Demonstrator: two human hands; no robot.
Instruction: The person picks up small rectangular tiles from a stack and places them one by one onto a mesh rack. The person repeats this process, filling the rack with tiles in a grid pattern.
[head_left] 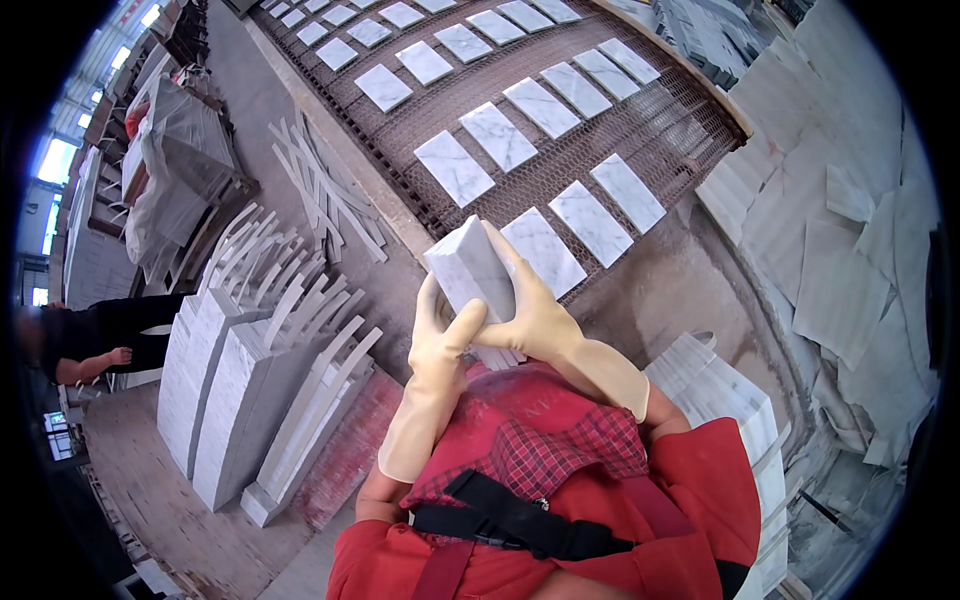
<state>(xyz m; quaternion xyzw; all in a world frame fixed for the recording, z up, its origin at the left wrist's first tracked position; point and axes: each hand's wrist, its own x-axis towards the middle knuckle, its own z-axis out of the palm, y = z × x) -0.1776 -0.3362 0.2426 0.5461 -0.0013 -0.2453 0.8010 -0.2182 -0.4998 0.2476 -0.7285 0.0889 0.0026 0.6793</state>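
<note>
Both of my hands wear cream rubber gloves and are raised in front of my red apron. Between them they grip white, grey-veined marble tiles (462, 262), held together as a tilted, thick block; separate edges are hard to make out. My left hand (436, 335) is closed around the block's left and lower side, with its thumb across the near end. My right hand (532, 312) wraps the right side, its fingers reaching up to the far corner. Just beyond, a flat marble tile (543, 252) lies on the mesh conveyor belt (395, 128).
Several rows of spaced marble tiles lie along the belt. Left of me, tall stacks of marble slabs (245, 400) and thin strips stand on a wooden board (170, 500). More tiles (725, 400) are stacked at my right. A person (100, 340) stands far left. Broken slabs (840, 270) cover the right.
</note>
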